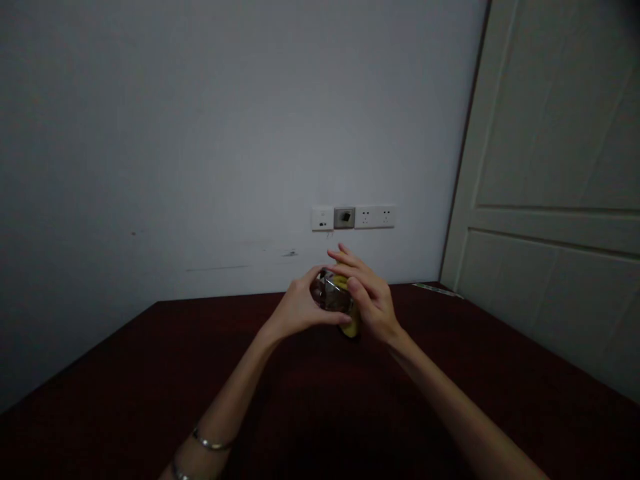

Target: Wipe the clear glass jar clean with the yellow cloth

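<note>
Head view: we close our left hand (pixel 297 308) around a shiny metal tool (pixel 333 295), our right hand (pixel 374 303) gripping a yellow vegetable (pixel 351 325), near the far edge of the dark red tabletop (pixel 150 373).

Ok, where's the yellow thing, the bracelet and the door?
Yellow thing (pixel 351 327), head view, on its lower end
Bracelet (pixel 211 443), head view, on its front curve
Door (pixel 545 133), head view, on its upper panel

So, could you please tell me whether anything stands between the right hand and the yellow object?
Nothing visible does: the right hand touches the yellow object directly. The shiny object held by the left hand sits beside it.
</note>
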